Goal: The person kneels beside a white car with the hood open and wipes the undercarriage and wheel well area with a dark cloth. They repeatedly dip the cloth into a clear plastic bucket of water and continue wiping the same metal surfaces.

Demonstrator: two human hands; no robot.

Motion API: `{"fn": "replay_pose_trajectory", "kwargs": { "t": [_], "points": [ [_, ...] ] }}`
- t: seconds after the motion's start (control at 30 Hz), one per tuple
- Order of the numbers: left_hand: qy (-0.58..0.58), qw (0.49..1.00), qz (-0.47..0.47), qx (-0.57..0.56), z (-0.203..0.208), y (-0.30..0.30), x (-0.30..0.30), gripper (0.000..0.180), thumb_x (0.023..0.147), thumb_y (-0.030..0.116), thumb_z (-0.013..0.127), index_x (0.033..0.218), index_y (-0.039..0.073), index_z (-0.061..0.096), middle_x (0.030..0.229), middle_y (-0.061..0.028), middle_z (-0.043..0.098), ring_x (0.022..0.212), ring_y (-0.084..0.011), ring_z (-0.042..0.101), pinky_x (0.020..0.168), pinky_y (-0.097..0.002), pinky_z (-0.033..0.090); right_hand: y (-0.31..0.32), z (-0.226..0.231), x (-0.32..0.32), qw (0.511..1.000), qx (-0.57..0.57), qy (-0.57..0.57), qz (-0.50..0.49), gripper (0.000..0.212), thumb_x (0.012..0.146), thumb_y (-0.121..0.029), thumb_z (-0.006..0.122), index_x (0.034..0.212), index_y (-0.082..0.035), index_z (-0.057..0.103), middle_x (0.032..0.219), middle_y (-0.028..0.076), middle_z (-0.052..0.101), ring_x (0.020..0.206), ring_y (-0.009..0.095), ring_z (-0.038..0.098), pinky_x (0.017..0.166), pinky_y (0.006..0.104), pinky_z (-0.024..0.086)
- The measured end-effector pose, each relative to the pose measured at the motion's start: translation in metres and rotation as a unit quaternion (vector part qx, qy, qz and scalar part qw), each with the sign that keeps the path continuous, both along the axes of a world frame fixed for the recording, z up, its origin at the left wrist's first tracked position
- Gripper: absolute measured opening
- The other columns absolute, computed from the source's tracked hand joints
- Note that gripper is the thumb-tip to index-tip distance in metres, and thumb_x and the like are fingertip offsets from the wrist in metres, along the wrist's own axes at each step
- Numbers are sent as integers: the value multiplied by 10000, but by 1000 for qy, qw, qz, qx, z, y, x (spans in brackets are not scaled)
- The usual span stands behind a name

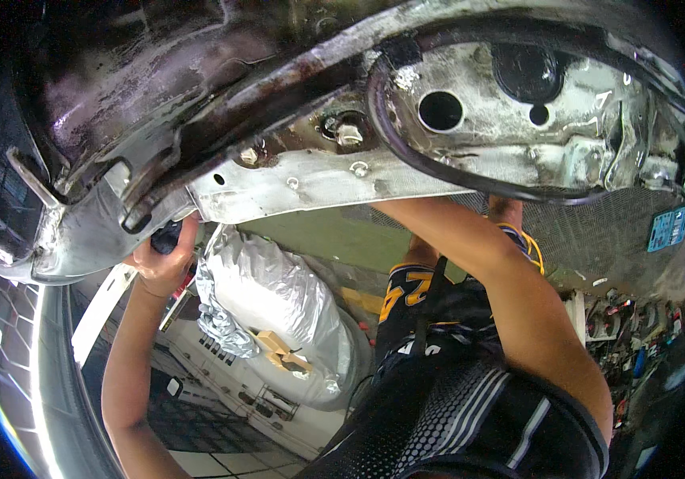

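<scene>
My left hand (165, 265) is raised at the lower left edge of a car body part, its fingers closed round a small dark object (166, 237) whose kind I cannot make out. The object sits close beneath the grey curved body panel (79, 231). My right forearm (454, 235) reaches up under the bare metal panel (318, 188), and the hand itself is hidden behind that panel. Bolts (349, 134), holes and worn paint mark the metal. A thick black rubber strip (438, 169) loops across its right part.
Below the panel, silver sheeting (263, 271) covers a rounded form, with a crumpled grey cloth (227, 319) and tan blocks (283, 351) on it. Assorted tools and parts (630, 335) crowd the right side, near a blue flat item (668, 228). A metal bracket (35, 180) juts out at left.
</scene>
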State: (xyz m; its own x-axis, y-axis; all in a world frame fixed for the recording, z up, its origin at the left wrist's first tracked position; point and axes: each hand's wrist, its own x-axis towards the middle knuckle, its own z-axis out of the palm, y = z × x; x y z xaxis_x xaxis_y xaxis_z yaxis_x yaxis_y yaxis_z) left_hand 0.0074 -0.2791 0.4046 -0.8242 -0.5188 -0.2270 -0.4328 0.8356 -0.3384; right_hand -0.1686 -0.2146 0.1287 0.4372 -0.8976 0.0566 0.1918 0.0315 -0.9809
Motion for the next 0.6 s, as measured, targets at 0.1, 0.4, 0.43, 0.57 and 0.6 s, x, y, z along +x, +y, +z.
{"fn": "replay_pose_trajectory", "kwargs": {
  "t": [0.1, 0.4, 0.43, 0.57, 0.6],
  "points": [
    [-28, 999, 9, 27, 4, 0, 17, 474, 662, 193, 706, 1122, 307, 735, 1299, -188, 436, 1174, -386, 443, 955, -463, 384, -3, 0, 4, 1000, -8, 13, -6, 499, 984, -249, 436, 1443, -53, 425, 1434, 162, 478, 1322, 290, 460, 1125, 426, 360],
    [-51, 999, 4, 13, 6, 2, 30, 384, 788, 310, 641, 1163, 302, 726, 1345, -208, 398, 1267, -362, 324, 1019, -449, 273, -8, -2, 18, 1000, -8, 25, -17, 503, 978, -248, 441, 1441, -51, 426, 1427, 165, 482, 1316, 294, 464, 1119, 433, 364],
    [-53, 999, -3, 10, 6, 4, 31, 341, 859, 376, 592, 1165, 306, 724, 1344, -201, 397, 1260, -352, 327, 1011, -446, 276, -5, -4, 15, 1000, -5, 28, -13, 504, 977, -248, 442, 1441, -51, 426, 1426, 166, 483, 1315, 294, 465, 1119, 434, 365],
    [-15, 999, 28, -16, -2, 8, 19, 551, 617, 129, 726, 1124, 344, 724, 1303, -167, 419, 1241, -371, 409, 1009, -494, 329, -5, -5, 14, 999, -8, 32, -12, 506, 975, -247, 444, 1440, -50, 427, 1422, 167, 485, 1312, 296, 467, 1116, 437, 367],
    [-23, 999, 29, -9, 0, 10, 19, 550, 614, 133, 728, 1123, 343, 724, 1297, -166, 428, 1235, -370, 416, 1007, -489, 330, -7, -6, 16, 999, -8, 33, -11, 506, 974, -247, 444, 1440, -49, 427, 1421, 167, 485, 1312, 296, 467, 1116, 438, 367]
  ]
}}
